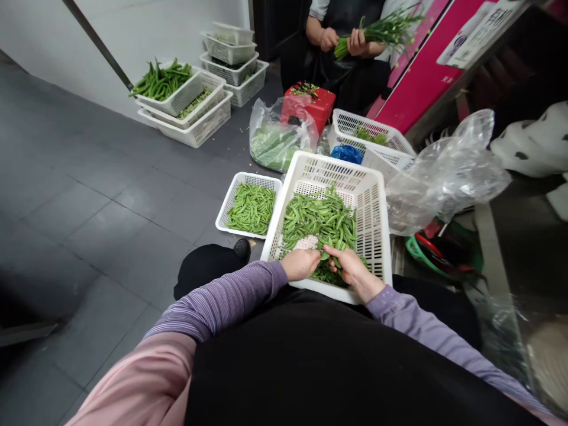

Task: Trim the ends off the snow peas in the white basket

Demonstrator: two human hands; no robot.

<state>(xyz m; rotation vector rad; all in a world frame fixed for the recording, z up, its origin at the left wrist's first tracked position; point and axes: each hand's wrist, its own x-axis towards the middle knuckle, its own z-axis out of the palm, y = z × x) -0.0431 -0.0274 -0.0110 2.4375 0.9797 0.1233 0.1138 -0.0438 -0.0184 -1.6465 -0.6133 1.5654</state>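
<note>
In front of me a large white plastic basket (371, 207) rests close against my lap, with a heap of green snow peas (317, 216) inside. Over its near end, my right hand (352, 271) pinches a snow pea (333, 255) between thumb and fingers. Just to the left, my left hand (302, 264) is closed, its fingertips close to that pod; whatever they grip is hidden. A pale, bumpy piece (306, 242) lies on the peas beyond my left hand; I cannot tell what it is. Small green scraps (326, 274) lie beneath my hands.
A smaller white basket (220, 220) of pods stands left of mine. Stacked baskets (199, 131) hold long green peppers (162, 80). Beyond are a clear bag (277, 139) of greens, a red stool (322, 112) and a co-worker's hands (357, 42) holding green stalks. Crumpled plastic (444, 177) lies right.
</note>
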